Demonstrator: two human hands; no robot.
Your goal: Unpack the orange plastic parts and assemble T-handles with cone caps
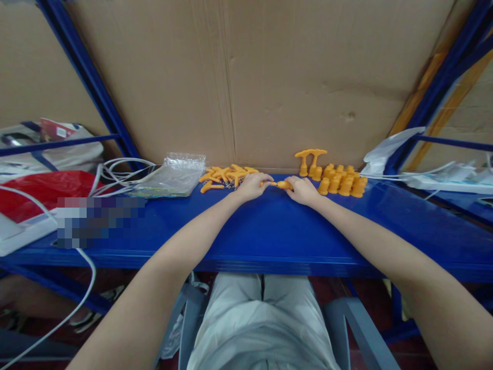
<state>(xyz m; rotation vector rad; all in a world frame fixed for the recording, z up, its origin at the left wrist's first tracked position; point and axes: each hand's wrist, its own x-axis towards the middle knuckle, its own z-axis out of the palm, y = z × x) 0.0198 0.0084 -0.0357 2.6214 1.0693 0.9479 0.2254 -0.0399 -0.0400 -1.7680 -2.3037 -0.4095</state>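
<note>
My left hand (251, 188) is closed with its fingertips on a thin orange plastic piece (267, 183). Just to its right, my right hand (303, 190) grips a thicker orange plastic piece (285, 184). The two pieces meet, or nearly meet, end to end between my hands, low over the blue table (269, 231). By my left hand lies a pile of branching orange plastic pieces (220, 174) with small dark metal chains among them. Several orange cylinders (339, 184) stand upright beyond my right hand. Behind them, curved orange handles (311, 153) stick up from upright cylinders.
A stack of clear plastic bags (173, 177) lies left of the pile. White cables (115, 167) and a red bag (46, 190) crowd the far left. Cardboard (269, 77) walls the back, between blue rack posts (92, 77). A white plastic bag (389, 149) sits at right.
</note>
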